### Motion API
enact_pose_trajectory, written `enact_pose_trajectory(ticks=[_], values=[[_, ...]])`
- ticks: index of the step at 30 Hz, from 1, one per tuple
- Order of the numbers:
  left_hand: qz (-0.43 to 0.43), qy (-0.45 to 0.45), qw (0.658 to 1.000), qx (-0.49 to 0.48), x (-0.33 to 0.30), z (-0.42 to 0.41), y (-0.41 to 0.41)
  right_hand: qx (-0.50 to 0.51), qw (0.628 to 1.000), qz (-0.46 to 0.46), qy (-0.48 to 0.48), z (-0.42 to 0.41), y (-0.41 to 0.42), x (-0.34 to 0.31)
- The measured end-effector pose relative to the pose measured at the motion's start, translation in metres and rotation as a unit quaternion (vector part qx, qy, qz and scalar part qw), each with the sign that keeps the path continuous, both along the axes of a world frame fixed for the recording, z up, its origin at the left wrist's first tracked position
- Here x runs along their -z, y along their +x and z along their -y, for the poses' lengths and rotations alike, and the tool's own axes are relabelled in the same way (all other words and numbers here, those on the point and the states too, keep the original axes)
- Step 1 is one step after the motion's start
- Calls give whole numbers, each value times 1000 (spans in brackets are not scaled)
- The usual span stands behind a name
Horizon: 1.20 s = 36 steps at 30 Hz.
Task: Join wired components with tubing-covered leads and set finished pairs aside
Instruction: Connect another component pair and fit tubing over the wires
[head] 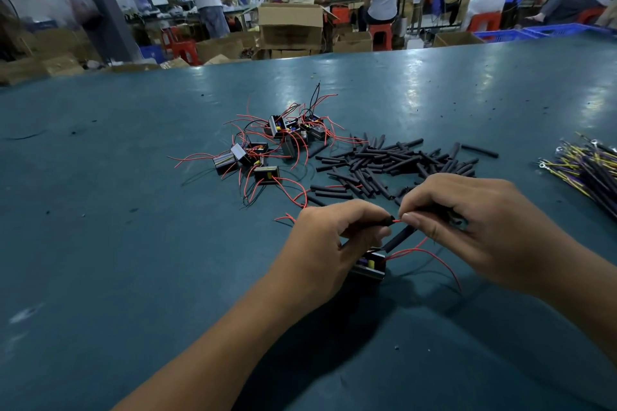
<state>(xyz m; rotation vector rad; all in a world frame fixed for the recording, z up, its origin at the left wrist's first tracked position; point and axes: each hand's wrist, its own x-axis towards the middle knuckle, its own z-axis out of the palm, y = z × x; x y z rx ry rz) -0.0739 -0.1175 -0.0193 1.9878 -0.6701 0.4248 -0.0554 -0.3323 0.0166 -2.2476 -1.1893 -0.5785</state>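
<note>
Black tubing pile (394,162): just beyond your hands.
Left hand (329,243): pinches tube (384,222).
Right hand (474,227): pinches red lead (397,220).
Table (133,243): open room left.

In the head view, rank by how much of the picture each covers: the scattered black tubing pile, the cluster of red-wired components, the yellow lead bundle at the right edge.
1. Black tubing pile, the widest spread.
2. Cluster of red-wired components, close behind if the trailing wires count, so this order is unsure.
3. Yellow lead bundle, smallest, though the frame edge cuts it off.

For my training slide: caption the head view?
Left hand and right hand thread a red lead into black tubing.
</note>
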Motion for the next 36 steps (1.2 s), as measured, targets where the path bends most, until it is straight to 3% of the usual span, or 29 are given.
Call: enact_pose_trajectory(ticks=[5,19,26,36], values=[[65,38,997,-11,1,1,1,-2,1000,-10,-5,0,1,3],[106,83,991,8,0,1,0,0,1000,-25,14,-1,-2,-2],[44,62,997,1,0,2,1,13,994,-97,43,2,-1,0],[-75,-66,995,22,-3,2,-2,18,997,-76,24,3,-1,-2]])
